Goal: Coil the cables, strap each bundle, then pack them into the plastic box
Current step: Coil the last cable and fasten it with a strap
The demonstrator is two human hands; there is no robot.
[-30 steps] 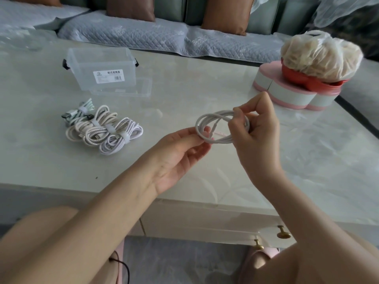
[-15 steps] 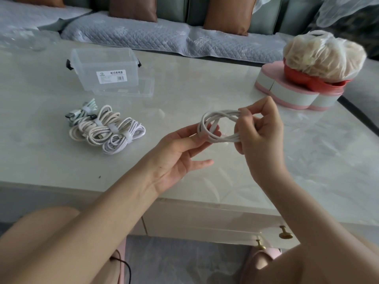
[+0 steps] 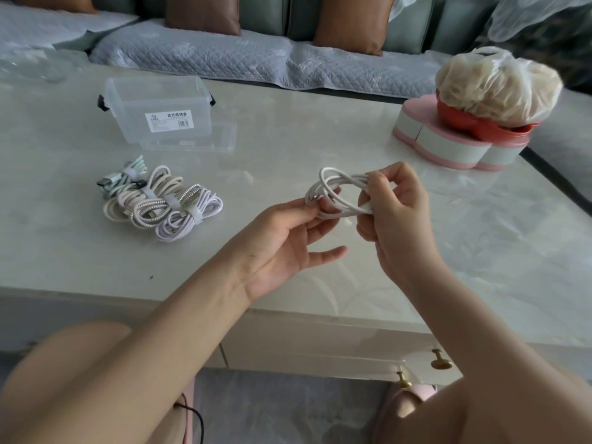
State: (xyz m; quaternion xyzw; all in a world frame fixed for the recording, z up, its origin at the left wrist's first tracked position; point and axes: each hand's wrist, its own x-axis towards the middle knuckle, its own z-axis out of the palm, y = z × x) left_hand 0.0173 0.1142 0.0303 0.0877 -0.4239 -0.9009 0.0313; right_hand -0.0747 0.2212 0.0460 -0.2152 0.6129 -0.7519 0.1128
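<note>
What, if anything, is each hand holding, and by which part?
Both hold one coiled white cable: the left hand pinches the coil's left end, and the right hand grips its right end.

a home living room: cushioned sofa (image 3: 256,56) behind a marble coffee table (image 3: 320,129).

Left hand (image 3: 282,248): thumb and forefinger pinch the left end of the white cable coil (image 3: 336,195).
Right hand (image 3: 397,219): fingers curled round the coil's right side.
Coil position: held above the table (image 3: 320,123), near its front edge.
Strapped bundles (image 3: 160,200): four, touching, toward the left edge.
Plastic box (image 3: 160,107): clear, far left, beyond the bundles.
</note>
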